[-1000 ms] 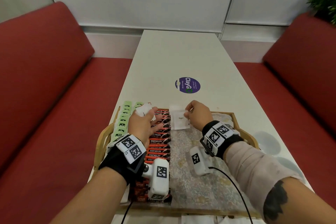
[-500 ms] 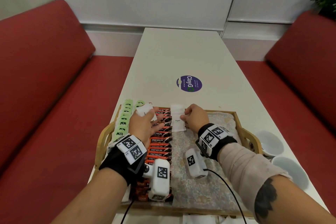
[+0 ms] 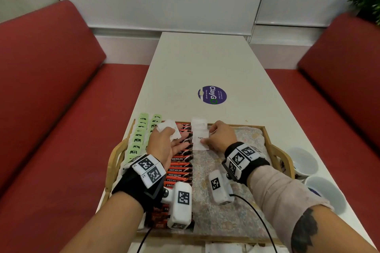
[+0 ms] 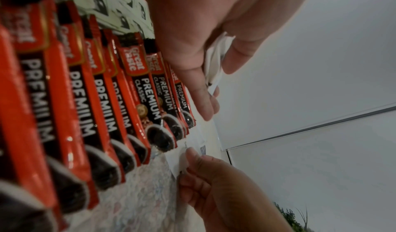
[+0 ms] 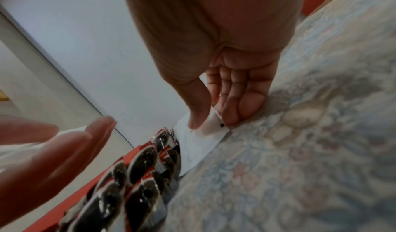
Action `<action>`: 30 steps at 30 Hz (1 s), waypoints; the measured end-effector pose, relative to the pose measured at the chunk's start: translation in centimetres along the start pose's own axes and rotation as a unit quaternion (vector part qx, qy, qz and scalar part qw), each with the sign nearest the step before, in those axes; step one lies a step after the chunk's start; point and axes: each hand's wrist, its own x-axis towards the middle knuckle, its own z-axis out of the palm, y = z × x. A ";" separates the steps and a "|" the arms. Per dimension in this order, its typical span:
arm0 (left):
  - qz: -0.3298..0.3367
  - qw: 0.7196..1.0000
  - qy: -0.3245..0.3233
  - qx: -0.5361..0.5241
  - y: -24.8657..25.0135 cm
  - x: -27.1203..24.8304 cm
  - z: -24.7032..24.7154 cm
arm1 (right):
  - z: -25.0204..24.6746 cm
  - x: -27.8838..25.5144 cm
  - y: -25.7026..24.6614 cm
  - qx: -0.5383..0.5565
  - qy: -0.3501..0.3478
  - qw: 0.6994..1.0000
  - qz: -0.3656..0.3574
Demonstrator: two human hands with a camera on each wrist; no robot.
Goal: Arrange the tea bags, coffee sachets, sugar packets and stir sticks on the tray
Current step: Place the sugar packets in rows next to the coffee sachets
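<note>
Head view is showing the right hand [image 3: 221,136] pinching a white sugar packet [image 3: 200,141] and laying it lower down the white column than 1 s ago, so the sugar row is growing toward the person, just beside the coffee sachets [image 3: 181,167] on the tray [image 3: 273,150]. Left hand [image 3: 164,141] is staying put, thumb clamping a spare bunch of white packets [image 3: 168,127] against the palm, other fingers straight. Green tea bags [image 3: 137,139] are lying in 2 columns at the tray's left edge, the far ones hanging over the rim onto the table [image 3: 205,61]. No stir sticks are visible, so I'm judging the task as partly done.

Right wrist view is adding the grip detail: thumb and fingertips [image 5: 231,115] are closing on the packet's edge, the packet touching the floral cloth [image 5: 300,151]. Left wrist view is showing the sachet print, PREMIUM CLASSIC, and the spare packets edge-on. Only the head view is catching the 2 white cups [image 3: 302,162] on the right.
</note>
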 end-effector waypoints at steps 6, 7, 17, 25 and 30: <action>-0.095 0.991 -0.064 0.070 -0.6 -0.1 0.8 | -0.5 1.0 -1.1 -0.005 0.056 0.995 -0.083; -0.108 0.988 -0.074 0.085 -0.7 -0.2 1.1 | -0.6 1.2 -1.3 -0.024 0.051 0.994 -0.091; -0.164 0.975 -0.072 0.129 -1.9 0.7 2.8 | -0.1 2.4 -2.3 -0.088 0.023 0.993 -0.072; -0.182 0.971 -0.078 0.133 -2.6 0.8 3.3 | -0.2 2.2 -2.4 -0.098 0.019 0.992 -0.076; -0.179 0.970 -0.078 0.146 -2.8 1.0 3.4 | -0.3 2.3 -2.8 -0.125 -0.002 0.990 -0.073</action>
